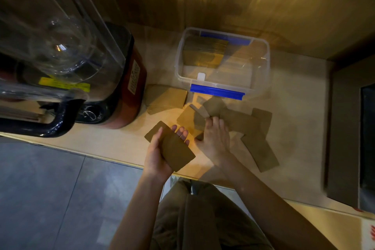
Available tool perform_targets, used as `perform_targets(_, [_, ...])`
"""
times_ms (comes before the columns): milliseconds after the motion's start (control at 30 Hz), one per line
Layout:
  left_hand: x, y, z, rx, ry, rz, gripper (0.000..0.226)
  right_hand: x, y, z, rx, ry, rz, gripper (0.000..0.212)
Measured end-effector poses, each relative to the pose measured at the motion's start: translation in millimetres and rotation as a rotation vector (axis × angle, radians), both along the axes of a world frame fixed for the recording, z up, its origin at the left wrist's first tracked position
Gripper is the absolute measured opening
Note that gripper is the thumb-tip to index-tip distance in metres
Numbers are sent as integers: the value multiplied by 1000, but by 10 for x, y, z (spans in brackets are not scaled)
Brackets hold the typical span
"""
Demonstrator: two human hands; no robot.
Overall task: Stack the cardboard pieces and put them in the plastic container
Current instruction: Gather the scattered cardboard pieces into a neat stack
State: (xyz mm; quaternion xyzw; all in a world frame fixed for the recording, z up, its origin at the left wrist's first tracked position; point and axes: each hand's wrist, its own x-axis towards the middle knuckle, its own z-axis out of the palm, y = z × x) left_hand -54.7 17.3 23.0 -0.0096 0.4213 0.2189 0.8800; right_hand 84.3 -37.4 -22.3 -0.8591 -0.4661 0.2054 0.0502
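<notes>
1. The right hand point(213, 138) lies palm-down, fingers spread and flat, on the loose cardboard pieces point(241, 122) strewn near the front edge of the bench point(113, 144). It presses on them and does not appear to grip any, though its underside is hidden.
2. The left hand point(156, 156) is curled around a small stack of cardboard point(172, 146), thumb across the top face, fingertips showing past the far side. The stack's long axis runs diagonally, from far-left to near-right.
3. The scattered pieces lie directly under and to the right of the right hand, so that hand is the nearer one; the held stack sits just beside it on the left.
4. The plastic container point(180, 55) stands open further back on the bench, beyond both hands, with cardboard already stacked inside at its far-left corner.
5. The pieces are thin, matte brown strips with rounded corners; they probably slide easily. The container is clear and rigid, with blue clips point(217, 91).
</notes>
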Motion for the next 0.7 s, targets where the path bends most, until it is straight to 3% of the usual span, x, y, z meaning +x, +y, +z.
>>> perform_targets(267, [10, -26, 13, 16, 45, 11, 46, 72, -26, -31, 11, -23, 47, 71])
perform_targets(400, [5, -47, 27, 32, 62, -1, 52, 146, -56, 66, 42, 81, -9, 68])
perform_targets(700, [150, -74, 107, 46, 61, 3, 69, 311, -220, 786, 377, 296, -148, 72])
